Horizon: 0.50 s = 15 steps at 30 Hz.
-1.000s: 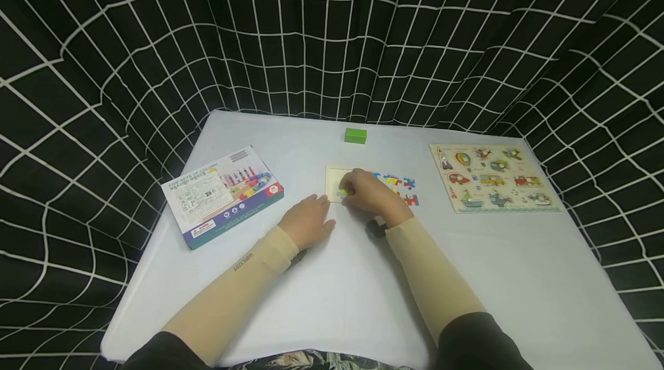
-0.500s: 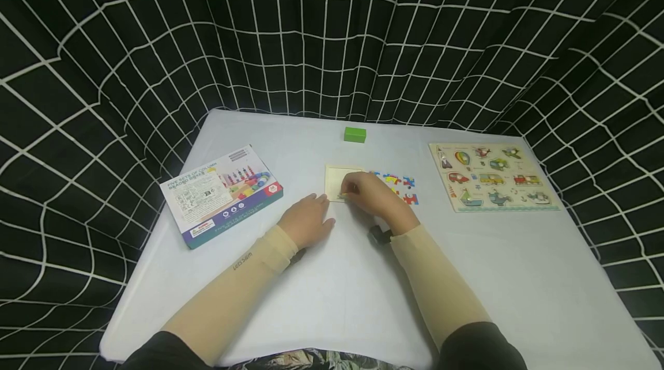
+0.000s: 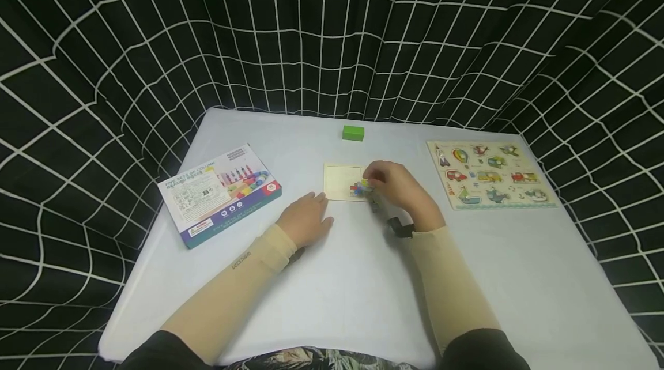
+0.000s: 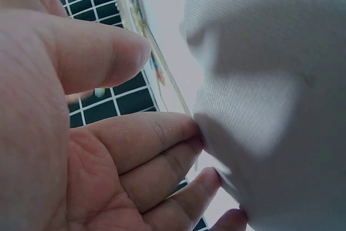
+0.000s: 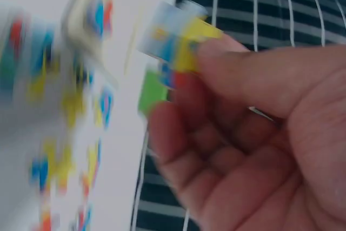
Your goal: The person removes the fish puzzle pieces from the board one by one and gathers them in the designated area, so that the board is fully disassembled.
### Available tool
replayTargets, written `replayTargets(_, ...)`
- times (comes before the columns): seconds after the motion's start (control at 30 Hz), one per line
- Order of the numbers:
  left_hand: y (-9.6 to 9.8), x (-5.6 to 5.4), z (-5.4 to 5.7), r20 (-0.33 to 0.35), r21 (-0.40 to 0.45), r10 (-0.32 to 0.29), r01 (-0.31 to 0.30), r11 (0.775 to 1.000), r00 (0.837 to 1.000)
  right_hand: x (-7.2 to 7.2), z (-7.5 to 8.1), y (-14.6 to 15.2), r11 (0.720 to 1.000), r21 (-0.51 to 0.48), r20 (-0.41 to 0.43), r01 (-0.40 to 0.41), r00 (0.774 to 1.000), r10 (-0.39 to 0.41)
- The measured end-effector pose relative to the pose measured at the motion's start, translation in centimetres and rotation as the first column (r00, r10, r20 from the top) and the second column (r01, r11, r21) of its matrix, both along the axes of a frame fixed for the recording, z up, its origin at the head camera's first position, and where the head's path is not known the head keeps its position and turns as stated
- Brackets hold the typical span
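A shallow wooden puzzle tray [image 3: 339, 177] lies mid-table, with a red and blue jigsaw piece [image 5: 98, 17] in one corner. My right hand [image 3: 402, 188] is over its right side. Between thumb and fingertips it pinches a yellow and light blue jigsaw piece [image 5: 186, 39], with red and dark blue showing just below it. My left hand [image 3: 305, 220] lies on the table with fingers extended, fingertips right by the tray's lower left edge. Several loose jigsaw pieces [image 5: 65, 160] are blurred in the right wrist view; the right hand hides them in the head view.
A beaded-boxes carton [image 3: 220, 194] lies to the left. The vehicle peg board [image 3: 490, 177] is at the right, and a green block [image 3: 353, 133] stands behind the tray. A black gridded curtain [image 3: 321, 36] surrounds the white-covered table [image 3: 342, 283].
My right hand has moved right from inside the tray to its right edge and now covers the loose pieces. A colourful piece now shows at the tray's lower right. My left hand has stayed put.
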<state>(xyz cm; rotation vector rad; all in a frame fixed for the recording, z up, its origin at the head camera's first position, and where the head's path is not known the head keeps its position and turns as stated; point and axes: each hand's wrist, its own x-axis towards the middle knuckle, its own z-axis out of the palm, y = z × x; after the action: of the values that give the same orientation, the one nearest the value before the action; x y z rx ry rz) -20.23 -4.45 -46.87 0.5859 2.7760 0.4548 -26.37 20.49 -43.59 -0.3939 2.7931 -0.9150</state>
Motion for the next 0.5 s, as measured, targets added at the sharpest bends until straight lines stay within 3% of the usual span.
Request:
replayTargets(0.17, 0.0, -0.1, 0.1, 0.011, -0.001, -0.003, 0.003, 1.0, 1.0, 0.8, 0.4, 4.2, 0.994, 0.101, 0.111, 0.04, 0.992, -0.051)
replayTargets(0.3, 0.0, 0.0, 0.1, 0.014, -0.002, -0.002, 0.002, 1.0, 1.0, 1.4, -0.2, 6.0, 0.988, 0.154, 0.187, 0.034, 0.98, -0.063)
replayTargets(0.5, 0.1, -0.1, 0.1, 0.009, 0.0, 0.0, 0.0, 1.0, 1.0, 1.9, -1.5, 6.1, 0.989, 0.137, 0.194, 0.062, 0.977, -0.088)
